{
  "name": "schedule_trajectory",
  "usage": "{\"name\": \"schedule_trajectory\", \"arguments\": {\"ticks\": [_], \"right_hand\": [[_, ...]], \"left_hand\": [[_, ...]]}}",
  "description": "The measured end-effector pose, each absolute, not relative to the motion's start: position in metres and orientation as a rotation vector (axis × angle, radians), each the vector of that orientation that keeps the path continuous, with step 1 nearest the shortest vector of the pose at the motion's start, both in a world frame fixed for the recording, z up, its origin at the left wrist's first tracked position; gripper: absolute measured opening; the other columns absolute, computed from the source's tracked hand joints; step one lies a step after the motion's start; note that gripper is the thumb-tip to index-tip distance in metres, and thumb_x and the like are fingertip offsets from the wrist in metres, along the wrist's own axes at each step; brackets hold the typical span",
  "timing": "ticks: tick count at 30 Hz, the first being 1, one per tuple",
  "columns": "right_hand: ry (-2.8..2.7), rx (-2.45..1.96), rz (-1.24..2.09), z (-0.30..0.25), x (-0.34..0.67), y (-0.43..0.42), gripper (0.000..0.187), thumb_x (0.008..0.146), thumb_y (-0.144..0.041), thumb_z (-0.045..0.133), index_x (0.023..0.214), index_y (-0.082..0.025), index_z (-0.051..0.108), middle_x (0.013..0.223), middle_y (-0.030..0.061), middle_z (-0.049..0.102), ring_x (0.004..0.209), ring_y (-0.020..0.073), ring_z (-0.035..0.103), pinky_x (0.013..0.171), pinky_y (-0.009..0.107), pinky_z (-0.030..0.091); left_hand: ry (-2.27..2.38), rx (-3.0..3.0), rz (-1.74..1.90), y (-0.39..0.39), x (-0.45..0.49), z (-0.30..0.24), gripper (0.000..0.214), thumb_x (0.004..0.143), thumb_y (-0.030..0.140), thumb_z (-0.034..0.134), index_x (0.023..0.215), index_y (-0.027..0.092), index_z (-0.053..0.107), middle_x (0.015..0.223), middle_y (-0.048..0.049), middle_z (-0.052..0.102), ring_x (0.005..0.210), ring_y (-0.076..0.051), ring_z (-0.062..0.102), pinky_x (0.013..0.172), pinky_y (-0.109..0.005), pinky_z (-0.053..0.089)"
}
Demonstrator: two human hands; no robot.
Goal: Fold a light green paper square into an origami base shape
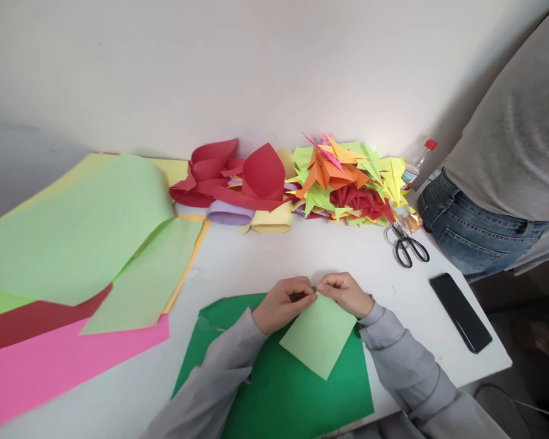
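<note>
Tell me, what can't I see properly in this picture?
All in the head view:
- Far corner of the light green square: mostly covered by the fingertips of the left hand and right hand.
- Left end of the pink sheet: cut off by the left edge.
- Writing on the bottle: too small to read.
- Head of the other person: out of frame.

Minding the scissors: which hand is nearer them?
Right. In view, the right hand is lower left of the scissors, at the top corner of the pale green sheet; the left hand is farther left, same corner.
</note>
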State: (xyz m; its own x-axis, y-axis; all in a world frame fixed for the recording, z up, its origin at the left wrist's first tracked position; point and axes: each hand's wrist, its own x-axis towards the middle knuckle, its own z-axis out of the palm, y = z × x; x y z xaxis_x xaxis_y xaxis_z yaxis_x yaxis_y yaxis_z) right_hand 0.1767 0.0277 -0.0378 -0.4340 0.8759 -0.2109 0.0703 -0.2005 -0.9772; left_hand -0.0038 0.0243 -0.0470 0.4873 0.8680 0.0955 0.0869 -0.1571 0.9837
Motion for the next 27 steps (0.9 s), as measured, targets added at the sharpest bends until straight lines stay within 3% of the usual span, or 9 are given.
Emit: {"name": "schedule_trajectory", "arguments": {"ticks": [10, 27], "right_hand": [[-1.568, -1.067, 1.687, -0.0415, 0.1812, 0.0304, 0.044, 0.069, -0.057, 0.067, 0.07, -0.015, 0.057, 0.059, -0.0038, 0.049, 0.051, 0.0064, 0.037, 0.049, 0.022, 0.028], [-1.881, -1.017, 1.589, -0.0398, 0.1818, 0.029, 0.02, 0.08, -0.034, 0.053, 0.069, -0.017, 0.051, 0.057, -0.0061, 0.039, 0.052, 0.0079, 0.033, 0.051, 0.022, 0.027]], "left_hand": [[0.853, 1.632, 0.853, 0.0263, -0.0067, -0.0447, 0.027, 0.081, 0.034, 0.053, 0.062, 0.015, 0.058, 0.062, 0.0009, 0.048, 0.058, -0.012, 0.044, 0.055, -0.025, 0.034], [0.872, 1.72, 0.833, 0.0257, -0.0043, -0.0449, 0.029, 0.082, 0.032, 0.047, 0.058, 0.016, 0.052, 0.06, 0.0018, 0.044, 0.057, -0.012, 0.043, 0.056, -0.025, 0.034]]}}
